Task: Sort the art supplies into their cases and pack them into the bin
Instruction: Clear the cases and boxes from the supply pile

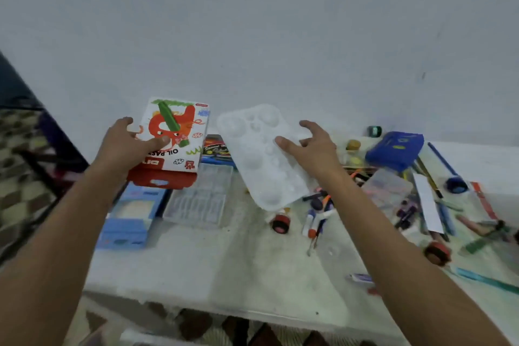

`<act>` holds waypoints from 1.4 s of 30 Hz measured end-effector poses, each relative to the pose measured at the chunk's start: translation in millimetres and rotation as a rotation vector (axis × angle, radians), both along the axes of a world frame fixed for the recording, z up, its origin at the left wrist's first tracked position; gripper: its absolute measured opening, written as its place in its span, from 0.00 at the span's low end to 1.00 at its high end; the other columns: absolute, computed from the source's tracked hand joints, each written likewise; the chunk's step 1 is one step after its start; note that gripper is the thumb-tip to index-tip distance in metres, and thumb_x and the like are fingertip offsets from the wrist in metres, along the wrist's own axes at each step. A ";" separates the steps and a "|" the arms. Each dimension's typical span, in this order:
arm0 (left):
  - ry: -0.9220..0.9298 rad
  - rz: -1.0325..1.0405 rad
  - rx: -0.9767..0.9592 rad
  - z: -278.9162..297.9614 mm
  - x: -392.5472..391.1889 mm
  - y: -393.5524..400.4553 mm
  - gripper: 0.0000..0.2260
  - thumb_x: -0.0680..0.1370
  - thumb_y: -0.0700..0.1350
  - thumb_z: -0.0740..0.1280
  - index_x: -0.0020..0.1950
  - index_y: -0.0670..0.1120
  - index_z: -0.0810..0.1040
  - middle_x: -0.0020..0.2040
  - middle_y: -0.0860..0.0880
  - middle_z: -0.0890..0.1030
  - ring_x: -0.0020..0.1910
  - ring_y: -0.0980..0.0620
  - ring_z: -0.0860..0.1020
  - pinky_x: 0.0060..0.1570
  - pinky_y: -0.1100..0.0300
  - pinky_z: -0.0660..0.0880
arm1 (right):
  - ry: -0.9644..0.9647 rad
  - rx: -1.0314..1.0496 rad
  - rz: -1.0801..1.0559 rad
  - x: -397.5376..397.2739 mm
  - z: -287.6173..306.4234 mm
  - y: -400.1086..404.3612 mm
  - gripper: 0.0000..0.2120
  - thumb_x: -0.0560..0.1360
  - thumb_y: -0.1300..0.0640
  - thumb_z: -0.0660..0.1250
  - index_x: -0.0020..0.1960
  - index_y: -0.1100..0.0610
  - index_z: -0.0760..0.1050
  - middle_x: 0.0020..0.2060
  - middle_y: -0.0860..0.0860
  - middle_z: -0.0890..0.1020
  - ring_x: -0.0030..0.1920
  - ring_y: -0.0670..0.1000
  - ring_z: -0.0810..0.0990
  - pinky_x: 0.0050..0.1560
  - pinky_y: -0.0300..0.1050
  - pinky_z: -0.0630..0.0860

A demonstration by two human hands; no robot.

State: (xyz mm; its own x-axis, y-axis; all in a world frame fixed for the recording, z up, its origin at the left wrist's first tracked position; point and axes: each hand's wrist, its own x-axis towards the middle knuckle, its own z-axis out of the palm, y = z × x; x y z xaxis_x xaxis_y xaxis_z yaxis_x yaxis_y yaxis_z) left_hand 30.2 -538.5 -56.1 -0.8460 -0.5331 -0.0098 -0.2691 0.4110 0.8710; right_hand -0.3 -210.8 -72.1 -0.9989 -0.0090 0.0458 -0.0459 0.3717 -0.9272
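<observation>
- My two bare forearms reach out over the white table [213, 267], whose near edge runs below them.
- On the table near me lie loose supplies: a red-capped paint pot [280, 223], a few markers [314, 222], and another red-capped pot [437, 253] far to my right.
- To my left sits a light blue box [129, 216], and just beside it a clear plastic tray [198, 199] with moulded slots.
- My left hand [126, 143] grips the oil pastel box [174, 140], thumb pressed on its printed front, fingers curled round its left edge; the box is lifted clear of the table.
- My right hand [314, 146] pinches the white paint palette [261, 154] at its right edge, thumb on top, and holds it tilted above the clutter.
- Farther right, a blue case [396, 149] rests near the wall [252, 22], with a small dark green object [374, 130] behind it.
</observation>
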 end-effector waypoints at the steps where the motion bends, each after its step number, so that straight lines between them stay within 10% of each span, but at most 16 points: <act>1: -0.019 0.055 0.002 -3.6 11.4 -18.7 0.43 0.66 0.50 0.79 0.75 0.44 0.60 0.67 0.41 0.72 0.59 0.42 0.76 0.55 0.49 0.74 | -0.012 -0.015 0.033 -1.0 -4.7 -22.8 0.36 0.69 0.42 0.73 0.72 0.50 0.63 0.57 0.55 0.75 0.53 0.51 0.77 0.48 0.41 0.73; 8: -0.154 0.216 0.046 -55.0 55.2 -92.8 0.26 0.65 0.46 0.80 0.57 0.42 0.73 0.53 0.45 0.80 0.45 0.47 0.78 0.45 0.54 0.75 | -0.167 -0.104 -0.004 -28.2 -39.9 -112.3 0.36 0.74 0.48 0.69 0.75 0.56 0.56 0.70 0.58 0.68 0.69 0.56 0.68 0.63 0.46 0.67; 14: -0.208 0.083 -0.011 -79.1 31.4 -97.3 0.34 0.66 0.48 0.79 0.67 0.42 0.68 0.54 0.48 0.77 0.45 0.50 0.77 0.38 0.60 0.72 | -0.247 -0.115 -0.102 -86.7 -40.0 -138.2 0.38 0.76 0.48 0.68 0.76 0.56 0.50 0.73 0.59 0.63 0.70 0.61 0.66 0.69 0.56 0.65; 34: -0.308 -0.110 -0.300 -100.7 -13.7 -92.9 0.44 0.69 0.57 0.74 0.77 0.52 0.51 0.70 0.48 0.70 0.66 0.46 0.72 0.63 0.48 0.71 | -0.500 -0.322 0.117 -163.2 -65.4 -243.0 0.43 0.77 0.67 0.60 0.75 0.53 0.29 0.72 0.59 0.61 0.68 0.59 0.67 0.68 0.57 0.67; 42: -0.326 -0.130 -0.315 -101.3 -10.4 -97.9 0.44 0.69 0.56 0.74 0.77 0.52 0.52 0.70 0.49 0.70 0.62 0.48 0.74 0.56 0.53 0.74 | -0.171 0.268 0.129 -162.0 -78.6 -253.3 0.42 0.71 0.59 0.70 0.75 0.57 0.46 0.58 0.61 0.75 0.61 0.62 0.73 0.59 0.55 0.74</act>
State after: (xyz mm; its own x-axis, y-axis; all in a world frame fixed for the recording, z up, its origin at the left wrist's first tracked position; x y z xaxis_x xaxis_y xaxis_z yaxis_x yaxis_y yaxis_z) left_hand 19.8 -636.4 -157.3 -0.8854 -0.4429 -0.1408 -0.4369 0.6900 0.5771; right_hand -162.3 -464.1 -150.7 -0.9818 -0.1245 -0.1437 0.0399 0.6042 -0.7958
